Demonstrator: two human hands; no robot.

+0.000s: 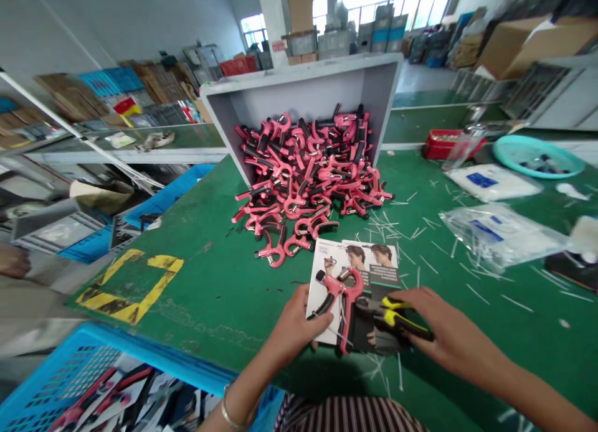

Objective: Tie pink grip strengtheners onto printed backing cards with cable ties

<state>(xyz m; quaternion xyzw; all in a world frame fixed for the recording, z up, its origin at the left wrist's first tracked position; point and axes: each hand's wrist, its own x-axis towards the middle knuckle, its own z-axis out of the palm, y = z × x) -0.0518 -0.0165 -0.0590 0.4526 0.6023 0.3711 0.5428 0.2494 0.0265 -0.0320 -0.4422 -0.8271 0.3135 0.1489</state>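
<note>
My left hand (299,320) is closed on the left edge of a printed card (322,264), its thumb near the black handle of a pink hand gripper (346,301) lying on the card. A thin white tie runs by the thumb. Yellow-and-black pliers (397,317) are in my right hand (434,323), their jaws over the card beside the pink handle. A second card (385,258) lies partly under the first. Beyond the cards, a heap of pink and black hand grippers (303,164) spills out of a tipped grey bin (299,80).
White ties (430,264) lie scattered on the green table (210,295). Plastic bags (504,233), a red box (439,144) and a turquoise basin (537,155) stand at the right. A blue basket (79,338) with packed items is at lower left; another person's hand (14,261) shows at far left.
</note>
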